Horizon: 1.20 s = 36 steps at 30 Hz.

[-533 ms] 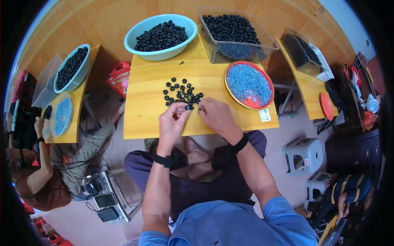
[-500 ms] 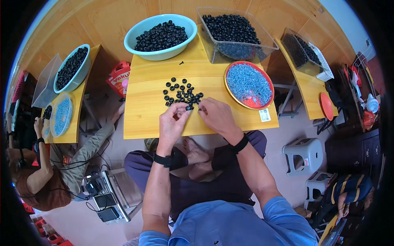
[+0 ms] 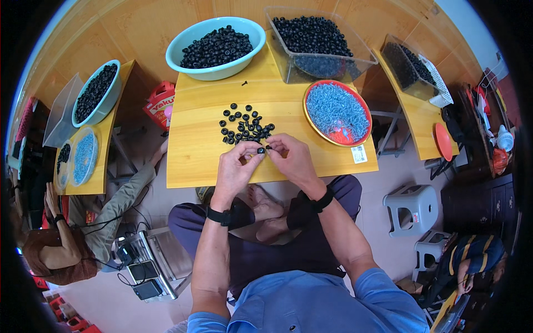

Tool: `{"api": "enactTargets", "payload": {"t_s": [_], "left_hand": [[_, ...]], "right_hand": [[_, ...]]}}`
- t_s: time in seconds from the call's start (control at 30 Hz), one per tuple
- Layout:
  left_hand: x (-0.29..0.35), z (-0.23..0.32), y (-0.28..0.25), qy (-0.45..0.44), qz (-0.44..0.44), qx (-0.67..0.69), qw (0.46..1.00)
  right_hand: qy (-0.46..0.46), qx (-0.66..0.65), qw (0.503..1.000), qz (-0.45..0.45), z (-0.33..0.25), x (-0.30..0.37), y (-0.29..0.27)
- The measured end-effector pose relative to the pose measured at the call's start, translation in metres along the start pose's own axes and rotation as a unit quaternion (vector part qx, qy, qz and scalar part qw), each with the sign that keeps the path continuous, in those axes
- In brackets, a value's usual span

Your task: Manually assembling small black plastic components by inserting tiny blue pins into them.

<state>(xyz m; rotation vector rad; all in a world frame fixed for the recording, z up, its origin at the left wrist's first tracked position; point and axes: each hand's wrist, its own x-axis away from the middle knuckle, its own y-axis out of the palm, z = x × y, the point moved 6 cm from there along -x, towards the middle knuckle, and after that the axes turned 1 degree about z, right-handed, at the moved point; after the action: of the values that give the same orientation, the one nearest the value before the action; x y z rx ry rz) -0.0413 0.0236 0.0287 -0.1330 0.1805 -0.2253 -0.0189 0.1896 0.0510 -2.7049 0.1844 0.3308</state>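
Between the thumb and fingertips of my left hand [image 3: 235, 166] is a small round black part [image 3: 260, 150] with a hole in its middle. Right beside it, my right hand [image 3: 294, 161] pinches a tiny dark piece [image 3: 268, 147], too small to name. Both hands are above the near part of the yellow wooden table [image 3: 200, 161]. Just beyond the fingertips lies a loose pile of similar black parts [image 3: 244, 129], some round and some apparently narrow. To its right stands a red dish with a gold rim [image 3: 306, 108], holding many small blue-grey pieces [image 3: 336, 108].
At the table's back are a light-blue basin [image 3: 216, 72] and a clear plastic bin [image 3: 288, 69], both full of black parts. One dark piece [image 3: 244, 83] lies alone near the basin. A co-worker's arm [image 3: 61, 244] shows at a left-hand table. A grey stool [image 3: 411, 208] stands at right.
My hands have come closer together. The tip of the dark piece in my right hand now points at the black part in my left. The co-worker's hand at left has shifted.
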Motion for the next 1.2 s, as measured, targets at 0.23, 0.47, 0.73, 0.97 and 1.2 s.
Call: {"api": "enactTargets", "payload": {"t_s": [0.23, 0.47, 0.73, 0.97, 1.2], "left_hand": [[0.000, 0.002, -0.002, -0.004, -0.008, -0.034, 0.999], [0.001, 0.006, 0.001, 0.004, -0.013, -0.063, 0.998], [0.001, 0.012, 0.000, 0.012, -0.008, -0.080, 0.997], [0.001, 0.010, 0.000, 0.014, -0.011, -0.082, 0.997], [0.001, 0.010, 0.000, 0.004, -0.013, -0.080, 0.997]], "right_hand": [[0.015, -0.040, 0.999, 0.019, 0.013, 0.004, -0.001], [0.024, -0.068, 0.996, 0.053, 0.018, 0.010, -0.003], [-0.094, 0.027, 0.993, 0.059, -0.014, 0.014, -0.007], [-0.180, 0.101, 0.977, 0.052, -0.028, 0.015, -0.008], [-0.199, 0.129, 0.971, 0.022, -0.034, 0.016, -0.006]]}}
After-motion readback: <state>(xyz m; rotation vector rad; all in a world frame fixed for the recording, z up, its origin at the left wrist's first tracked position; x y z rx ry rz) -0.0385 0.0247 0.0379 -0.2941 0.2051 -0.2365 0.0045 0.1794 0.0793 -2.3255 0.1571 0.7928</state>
